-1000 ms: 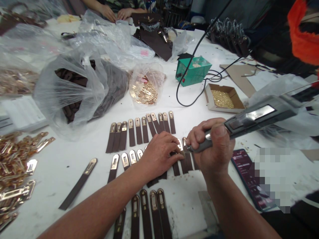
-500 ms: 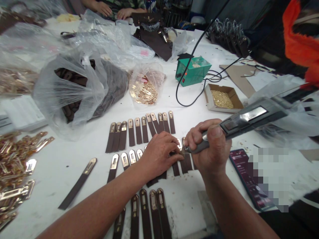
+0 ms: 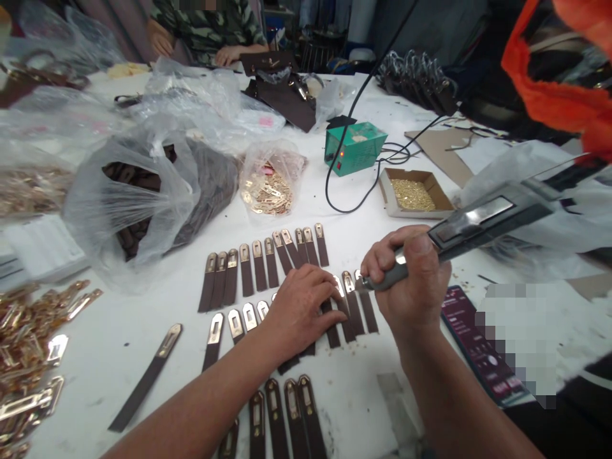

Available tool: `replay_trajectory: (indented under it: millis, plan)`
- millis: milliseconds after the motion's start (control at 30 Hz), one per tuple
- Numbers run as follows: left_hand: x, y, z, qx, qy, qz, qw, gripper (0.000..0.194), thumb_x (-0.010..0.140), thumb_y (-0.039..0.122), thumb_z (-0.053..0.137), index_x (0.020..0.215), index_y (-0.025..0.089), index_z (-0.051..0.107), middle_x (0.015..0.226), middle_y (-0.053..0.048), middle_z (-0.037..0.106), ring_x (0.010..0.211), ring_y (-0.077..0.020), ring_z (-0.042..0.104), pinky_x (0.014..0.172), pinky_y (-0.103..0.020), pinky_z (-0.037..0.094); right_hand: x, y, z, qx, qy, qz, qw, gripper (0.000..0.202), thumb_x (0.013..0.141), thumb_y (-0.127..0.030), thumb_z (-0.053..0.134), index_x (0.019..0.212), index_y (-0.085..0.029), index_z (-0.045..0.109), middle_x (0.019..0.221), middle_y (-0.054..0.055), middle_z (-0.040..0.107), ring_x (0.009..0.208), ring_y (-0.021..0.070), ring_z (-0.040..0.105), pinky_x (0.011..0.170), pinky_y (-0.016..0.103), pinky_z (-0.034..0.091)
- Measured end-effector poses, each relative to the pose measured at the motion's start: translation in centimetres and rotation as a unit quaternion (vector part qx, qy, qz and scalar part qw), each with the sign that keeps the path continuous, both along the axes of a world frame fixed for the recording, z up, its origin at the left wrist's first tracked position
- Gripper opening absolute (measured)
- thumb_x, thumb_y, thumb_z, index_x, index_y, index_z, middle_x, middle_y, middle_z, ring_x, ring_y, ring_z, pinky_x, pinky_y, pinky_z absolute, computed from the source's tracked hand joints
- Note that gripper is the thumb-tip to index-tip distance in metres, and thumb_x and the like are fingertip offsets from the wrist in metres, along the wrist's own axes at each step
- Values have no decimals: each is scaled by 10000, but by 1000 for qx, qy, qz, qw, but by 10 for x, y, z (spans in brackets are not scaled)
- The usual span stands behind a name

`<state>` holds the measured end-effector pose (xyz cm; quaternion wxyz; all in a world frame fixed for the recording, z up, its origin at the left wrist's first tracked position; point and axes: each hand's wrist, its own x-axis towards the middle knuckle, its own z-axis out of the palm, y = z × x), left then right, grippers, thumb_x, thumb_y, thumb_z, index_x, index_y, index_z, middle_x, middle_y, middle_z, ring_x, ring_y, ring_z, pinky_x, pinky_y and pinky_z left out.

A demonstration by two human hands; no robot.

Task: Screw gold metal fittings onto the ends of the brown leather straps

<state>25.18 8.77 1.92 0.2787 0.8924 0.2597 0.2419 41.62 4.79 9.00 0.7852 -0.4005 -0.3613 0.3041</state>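
Observation:
My right hand is closed around a grey electric screwdriver, its tip pointing left and down at the metal end of a brown strap. My left hand lies over the middle row, fingers bent and thumb stretched out, holding down a brown strap partly hidden under it. Gold slotted metal plates cap the straps. Behind lies another row of capped straps, nearer me several more. One single strap lies apart on the left.
Loose gold plates are heaped at left. Behind stand plastic bags of brown straps and gold plates, a green power box with a black cable, and a carton of small gold screws. A phone lies right. A co-worker sits opposite.
The view has tilted up slightly, so the table things sit lower. The screwdriver tip has shifted a little right along the row of straps. My left hand stays over the straps.

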Motion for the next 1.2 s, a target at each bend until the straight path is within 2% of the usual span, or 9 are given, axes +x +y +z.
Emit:
replay_trajectory:
  millis: [100,200,367,500,600,733,967,1200]
  plan:
    - [1,0,2,21,24,-5,999,215,900,368,864,986,205,754,1208,-45,748,1167,-279,621,932,-461,437,16,4,7,-5,3,-38,999,421,897,-538,817,807,-203,579,584,-62,504,443,105,481,470,261,479]
    - [3,0,9,26,52,-12,998,178,934,358,823,991,202,757,1224,-53,745,1165,-284,619,939,-478,445,29,7,5,-18,-8,-54,998,429,868,-508,851,783,-199,565,581,-55,526,440,108,494,465,263,481]
    - [3,1,33,0,110,-42,993,190,941,349,795,1033,186,762,1236,-70,729,1192,-295,603,1028,-500,489,35,8,-12,-34,4,-38,999,438,857,-500,871,791,-194,564,569,-55,536,429,114,508,447,264,482]
    - [9,7,45,29,124,-40,991,265,960,354,773,1158,180,745,1280,-105,695,1218,-302,593,1083,-514,500,32,9,-25,-33,30,-30,999,465,841,-548,871,811,-193,571,555,-61,528,420,115,502,439,262,473]
    - [19,14,43,50,118,-37,991,322,968,368,768,1232,188,732,1320,-112,687,1229,-302,594,1086,-509,507,30,11,-32,-39,25,-17,999,451,857,-547,857,815,-192,582,558,-55,536,438,121,520,463,268,488]
    - [28,22,34,46,127,-58,989,289,969,368,766,1196,192,745,1322,-94,710,1213,-302,597,1079,-494,511,27,12,-38,-41,9,-7,999,416,890,-519,837,817,-192,591,566,-46,553,454,128,541,491,275,501]
    - [29,25,24,36,122,-67,990,299,981,383,756,1201,179,762,1275,-63,745,1151,-280,606,1058,-470,506,24,13,-40,-31,-15,11,999,372,918,-479,825,828,-199,597,566,-52,550,457,129,545,497,279,493]
    - [32,24,23,28,120,-61,991,246,979,377,755,1120,176,771,1206,-57,759,1139,-282,602,1053,-473,501,22,12,-40,-32,-58,12,998,382,915,-454,830,770,-188,598,602,-30,568,486,126,553,515,278,477]
